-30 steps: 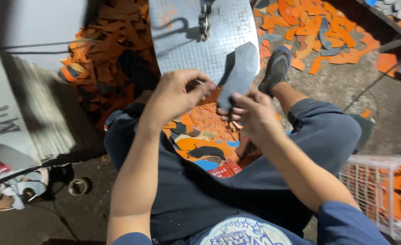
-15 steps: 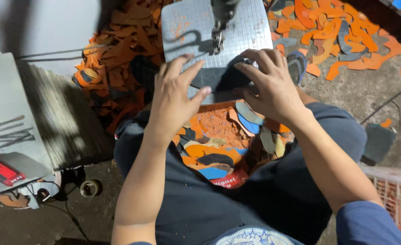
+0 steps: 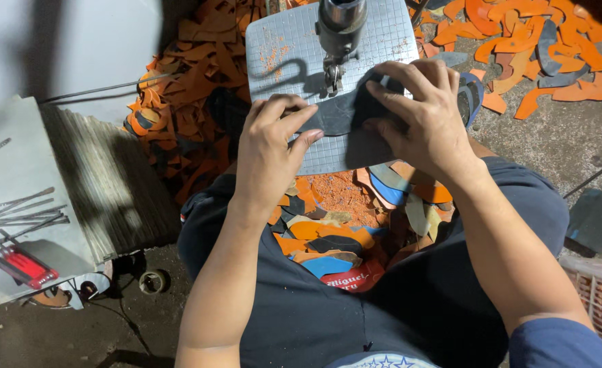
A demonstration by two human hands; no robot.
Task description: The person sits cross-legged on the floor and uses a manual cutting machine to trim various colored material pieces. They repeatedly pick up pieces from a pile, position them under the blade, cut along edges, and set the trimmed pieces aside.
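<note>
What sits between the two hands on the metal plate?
In the head view, the dark sheet piece spans from the left hand to the right hand, with the machine's needle post above it.

Metal plate (image 3: 274,48) looks dull grey with a scored grid, dusty orange, and the dark sheet (image 3: 342,116) is matt, rubbery.

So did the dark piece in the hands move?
Yes. The dark piece went from over the lap up onto the grey gridded plate, under the metal head. Left hand and right hand press it there.
</note>
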